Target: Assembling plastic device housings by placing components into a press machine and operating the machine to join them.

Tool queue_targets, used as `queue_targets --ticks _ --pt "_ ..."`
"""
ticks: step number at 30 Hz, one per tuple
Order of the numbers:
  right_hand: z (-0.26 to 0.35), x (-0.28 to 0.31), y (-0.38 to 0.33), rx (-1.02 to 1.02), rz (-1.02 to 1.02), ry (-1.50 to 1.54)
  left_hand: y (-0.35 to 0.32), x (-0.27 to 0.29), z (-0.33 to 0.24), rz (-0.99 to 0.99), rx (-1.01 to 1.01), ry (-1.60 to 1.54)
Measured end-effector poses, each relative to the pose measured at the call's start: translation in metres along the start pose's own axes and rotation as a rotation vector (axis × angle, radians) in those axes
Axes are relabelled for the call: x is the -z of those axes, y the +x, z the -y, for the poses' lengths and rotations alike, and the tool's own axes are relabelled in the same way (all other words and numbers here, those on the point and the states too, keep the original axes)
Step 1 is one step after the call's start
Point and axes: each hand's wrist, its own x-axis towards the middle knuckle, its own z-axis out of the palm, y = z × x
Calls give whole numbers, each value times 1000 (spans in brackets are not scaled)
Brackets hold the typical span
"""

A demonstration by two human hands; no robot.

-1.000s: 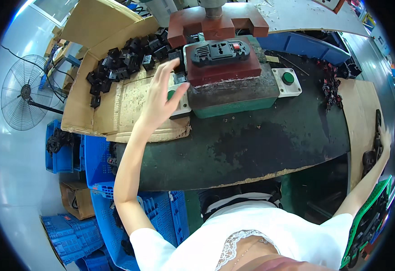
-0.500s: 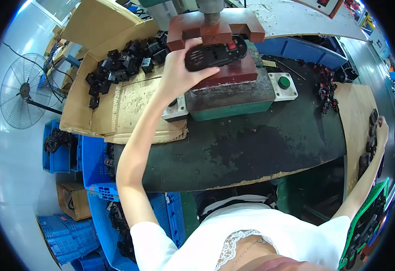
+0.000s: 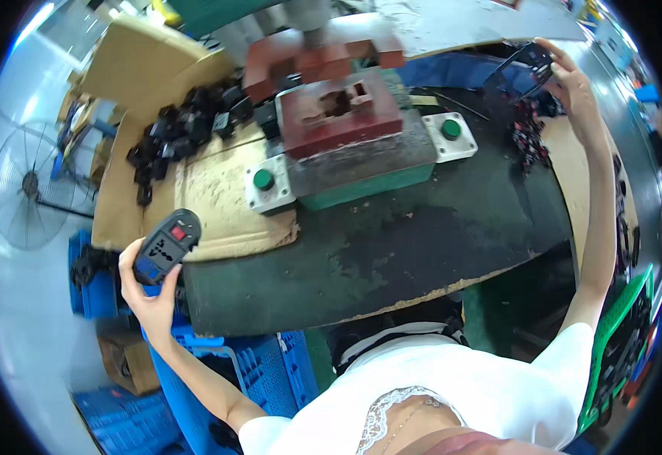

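Observation:
My left hand (image 3: 147,303) pinches a black oval socket housing (image 3: 162,249) with a red switch and slotted holes, held up at the left beyond the cardboard's near edge. Far to the right, my right hand (image 3: 575,85) grips a thin black plastic part (image 3: 528,70), blurred, above a pile of small red and black pieces (image 3: 528,136). Between the hands stands a press, its dark red lower block (image 3: 338,125) showing a bare cut-out recess. Above that block hangs the notched red upper die (image 3: 319,64).
Green push buttons sit left (image 3: 263,180) and right (image 3: 451,130) of the press. A cardboard box (image 3: 115,182) of black cube-shaped parts (image 3: 187,125) lies left, with blue crates (image 3: 259,371) below. A blue bin (image 3: 444,72) is behind; a green crate (image 3: 611,349) stands at right.
My left hand has carried the socket housing from the press out to the lower left. My right hand has risen from the parts at the right edge and now holds a black part.

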Motion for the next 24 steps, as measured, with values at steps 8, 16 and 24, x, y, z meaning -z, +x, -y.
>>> queue_targets --ticks 8,16,24 --pt "1 -143 42 -1 415 295 -58 50 16 -140 216 181" --pt "-77 -144 117 68 317 117 -74 57 20 -250 240 126" --pt "-58 -173 120 -1013 315 1090 -82 55 33 -256 276 116"
